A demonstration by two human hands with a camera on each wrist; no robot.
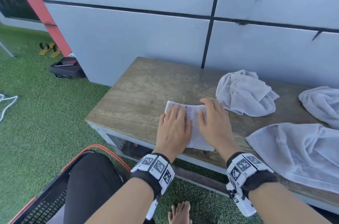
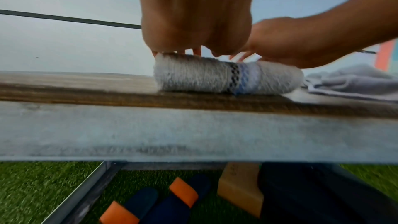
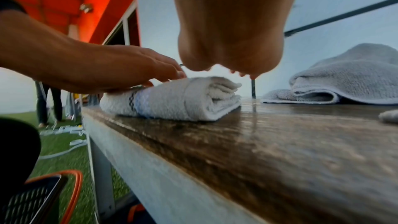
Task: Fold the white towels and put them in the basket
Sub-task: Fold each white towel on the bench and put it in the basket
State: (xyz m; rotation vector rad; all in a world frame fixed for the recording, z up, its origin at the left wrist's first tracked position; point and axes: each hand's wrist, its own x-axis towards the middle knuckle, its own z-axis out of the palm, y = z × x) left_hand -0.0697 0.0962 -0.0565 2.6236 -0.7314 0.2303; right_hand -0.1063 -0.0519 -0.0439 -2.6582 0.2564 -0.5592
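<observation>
A folded white towel (image 1: pixel 195 128) with a dark checked stripe lies near the front edge of the wooden bench (image 1: pixel 139 93). My left hand (image 1: pixel 173 126) lies flat on its left half, fingers straight. Beside it my right hand (image 1: pixel 213 121) presses flat on the right half. From the left wrist the folded towel (image 2: pixel 215 74) shows as a thick bundle under both hands; the right wrist shows the folded towel (image 3: pixel 172 100) with its layered end toward the right. The black basket with an orange rim (image 1: pixel 51 196) stands on the grass at lower left, partly behind my knee.
Crumpled white towels lie on the bench: one (image 1: pixel 244 91) just behind my right hand, one (image 1: pixel 322 104) at the far right, one (image 1: pixel 300 152) spread at the front right. A grey panelled wall backs the bench. Sandals (image 2: pixel 163 200) lie on the grass under it.
</observation>
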